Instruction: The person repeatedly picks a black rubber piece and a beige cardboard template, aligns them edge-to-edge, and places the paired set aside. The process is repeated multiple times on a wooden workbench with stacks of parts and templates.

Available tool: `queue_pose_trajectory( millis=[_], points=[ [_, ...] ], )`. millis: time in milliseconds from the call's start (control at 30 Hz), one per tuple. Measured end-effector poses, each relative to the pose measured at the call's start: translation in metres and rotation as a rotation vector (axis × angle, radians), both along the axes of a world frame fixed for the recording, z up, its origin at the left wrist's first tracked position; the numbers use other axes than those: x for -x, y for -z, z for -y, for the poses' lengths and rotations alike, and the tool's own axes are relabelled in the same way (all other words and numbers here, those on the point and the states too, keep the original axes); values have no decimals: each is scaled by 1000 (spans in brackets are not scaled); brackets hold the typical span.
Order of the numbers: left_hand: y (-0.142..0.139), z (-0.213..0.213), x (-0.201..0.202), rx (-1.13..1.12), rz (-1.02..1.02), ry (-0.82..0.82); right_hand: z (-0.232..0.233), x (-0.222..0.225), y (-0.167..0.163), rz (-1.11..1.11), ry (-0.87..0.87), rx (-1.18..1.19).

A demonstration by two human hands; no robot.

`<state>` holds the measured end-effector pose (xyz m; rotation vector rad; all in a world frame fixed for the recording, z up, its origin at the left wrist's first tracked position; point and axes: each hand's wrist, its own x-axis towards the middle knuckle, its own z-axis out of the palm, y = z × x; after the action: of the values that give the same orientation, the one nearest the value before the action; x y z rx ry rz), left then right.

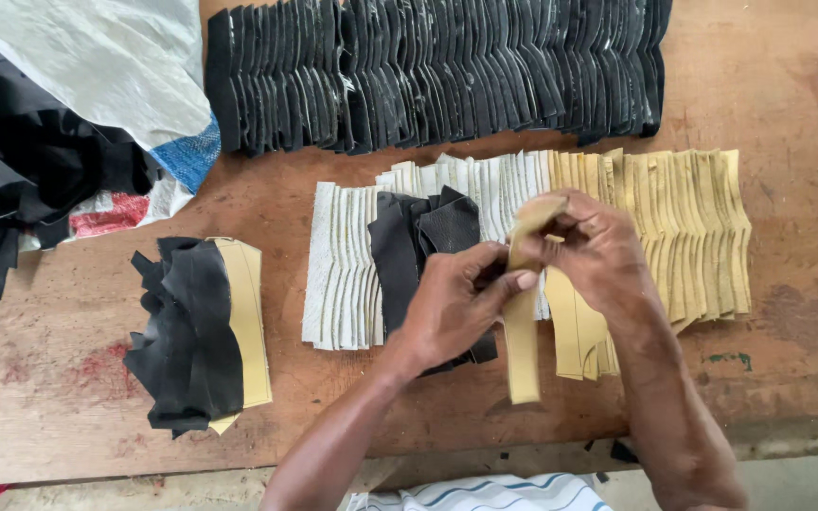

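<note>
Over the wooden table (788, 85), both hands pinch one tan strip (523, 331): left hand (452, 308) gripping its middle, right hand (598, 251) bending the top end. Done so far, by the look: a small stack of black-on-tan pieces (203, 331) at left. Left: rows of white pieces (343, 265), tan pieces (684, 227) and black pieces (428, 71), so likely early on.

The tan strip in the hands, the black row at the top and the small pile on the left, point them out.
tan strip (523, 350): head view, its lower hanging half.
black row (437, 71): head view, middle of the row.
small pile (186, 341): head view, its black top piece.
</note>
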<state>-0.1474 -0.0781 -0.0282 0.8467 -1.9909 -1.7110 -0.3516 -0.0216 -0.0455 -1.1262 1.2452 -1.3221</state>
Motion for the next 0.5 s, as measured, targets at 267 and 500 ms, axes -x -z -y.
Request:
queue_pose_trajectory(
  millis=[267,500],
  points=[
    [18,33,-39,801,220,-470,8,11,26,386,173,-86],
    [17,65,-71,587,375,-577,3,6,16,274,44,-293]
  ],
)
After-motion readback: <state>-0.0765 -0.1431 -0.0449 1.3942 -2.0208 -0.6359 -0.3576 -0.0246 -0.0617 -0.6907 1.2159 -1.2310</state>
